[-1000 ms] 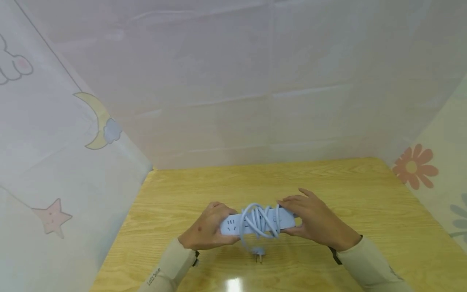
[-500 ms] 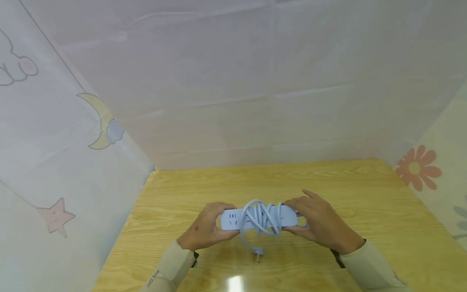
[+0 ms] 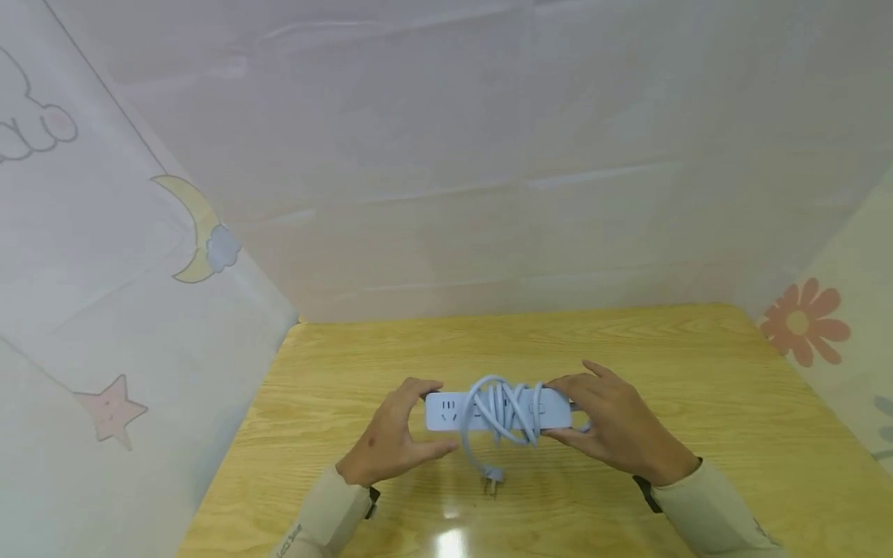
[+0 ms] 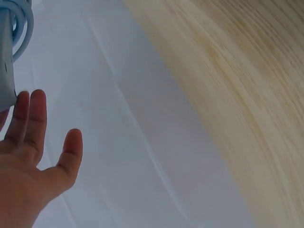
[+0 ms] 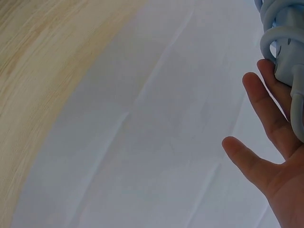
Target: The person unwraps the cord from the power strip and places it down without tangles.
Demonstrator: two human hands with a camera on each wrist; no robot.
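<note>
A white power strip (image 3: 446,422) with its cord (image 3: 512,418) wound round the middle is held up above the table. The plug (image 3: 492,474) dangles below on a loose loop of cord. My right hand (image 3: 617,426) grips the strip's right end between thumb and fingers, where the cord leaves it. At the other end is my left hand (image 3: 391,434), fingertips at the strip's upper corner and thumb apart from its lower edge. The left wrist view shows the fingers (image 4: 37,116) fairly straight beside the strip's end (image 4: 7,88). Sockets are partly hidden under the cord.
A wood-grain table (image 3: 335,364) spreads beneath both hands. Pale sheeting (image 3: 446,232) rises behind its far edge, and printed sheets with a moon (image 3: 198,213) and a flower (image 3: 802,322) flank the sides. Light glares at the front (image 3: 449,542).
The power strip has come up slightly and to the right. My left thumb has moved off its lower edge, baring the left end. My right hand keeps its hold.
</note>
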